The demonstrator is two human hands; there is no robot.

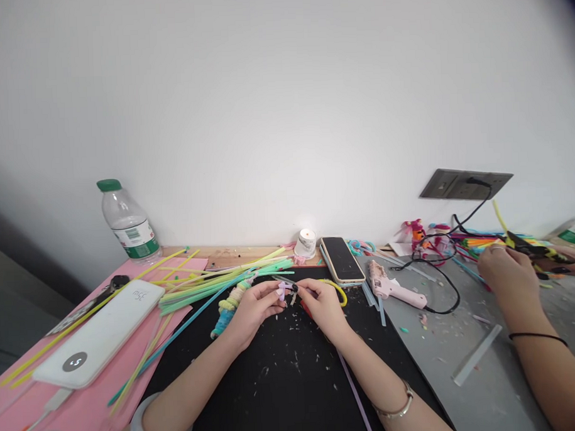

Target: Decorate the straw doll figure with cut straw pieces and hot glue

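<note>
A small lilac fuzzy piece (284, 290), like bent pipe cleaner, is pinched between the thumb and fingers of my left hand (258, 304). My right hand (321, 304) is closed close beside it, on what looks like scissors: a thin metal blade (276, 278) and a dark joint show, with a bit of red under the palm. Both hands are over the black mat (293, 379), which is strewn with tiny scraps. A wrapped yellow, green and blue pipe-cleaner figure (225, 312) lies left of my left hand. One lilac pipe cleaner (355, 395) runs under my right forearm.
Green and yellow pipe cleaners (224, 282), a white power bank (100, 332) and a bottle (130, 221) are left. Behind stand a white cup (306, 243) and phone (342, 261). Rightward are a pink glue gun (396, 288), its cord and another person's hands (509, 277).
</note>
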